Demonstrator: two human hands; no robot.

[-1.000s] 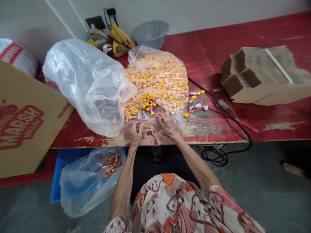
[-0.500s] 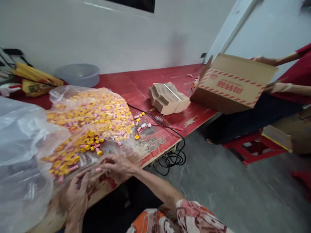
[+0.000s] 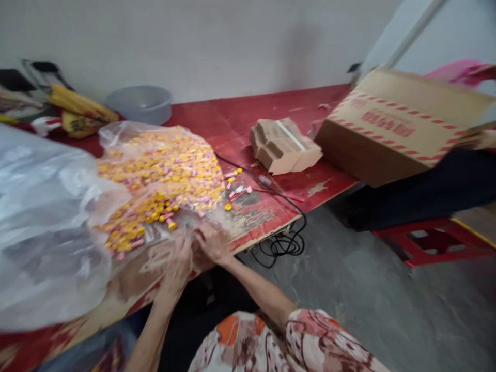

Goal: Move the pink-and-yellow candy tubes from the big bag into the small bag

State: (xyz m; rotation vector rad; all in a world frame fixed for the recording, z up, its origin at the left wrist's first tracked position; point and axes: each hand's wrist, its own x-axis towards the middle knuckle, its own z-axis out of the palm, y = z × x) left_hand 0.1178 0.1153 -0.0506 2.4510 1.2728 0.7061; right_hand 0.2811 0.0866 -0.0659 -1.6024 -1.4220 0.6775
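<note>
**Left hand (image 3: 179, 263) and right hand (image 3: 212, 244) close together before a large heap**

From where I stand, the red, worn table (image 3: 225, 124) runs away along the wall. Over its left end billows a big sheet of clear plastic (image 3: 42, 227). Near the far right end a printed carton (image 3: 372, 150) tilts over the front edge, with a co-worker's hand (image 3: 484, 139) beside it.

A clear bag (image 3: 112, 135) lies left of the middle, bulging with yellow-and-pink pieces (image 3: 174, 165); some spill from its mouth towards the front edge. Judging by that heap, far more remains here than has been dealt with, though I can't tell a finished piece from an unfinished one. Under the left end, a blurred container (image 3: 112, 356) holds a few similar-looking pieces.

Behind the bag sits a grey-blue basin (image 3: 155, 116); to its right, a strapped stack of folded cardboard (image 3: 289, 160).

The hands are at the front edge, just short of the spilled pieces. The right's fingers curl inwards, the left's lie close together; blur hides whether either pinches anything.

Smallest, a yellow cap (image 3: 228, 206) lies apart, right of the bag.
</note>
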